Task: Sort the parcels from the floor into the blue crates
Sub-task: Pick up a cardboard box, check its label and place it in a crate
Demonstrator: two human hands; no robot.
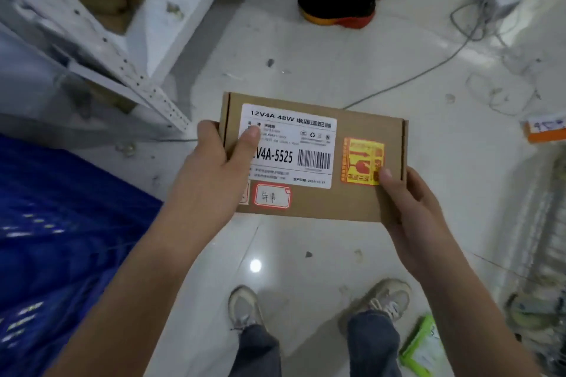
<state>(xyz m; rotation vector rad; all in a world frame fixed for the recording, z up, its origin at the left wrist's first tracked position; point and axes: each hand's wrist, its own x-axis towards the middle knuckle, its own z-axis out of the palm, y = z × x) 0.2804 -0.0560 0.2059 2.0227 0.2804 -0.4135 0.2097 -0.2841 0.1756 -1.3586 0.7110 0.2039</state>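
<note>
Brown cardboard parcel point(315, 159), white barcode label, yellow sticker, left hand point(214, 162) and right hand point(410, 205) fingers gripping its ends

white glossy tile floor point(306, 49), scuffed w/ bits of debris. on it: blue crate point(61, 223) at left, white metal shelf rack point(128, 49) top left, grey cables point(477, 27) top right, green packet point(424, 346) btm right, orange-edged parcel point(545, 130) at right edge.
</note>
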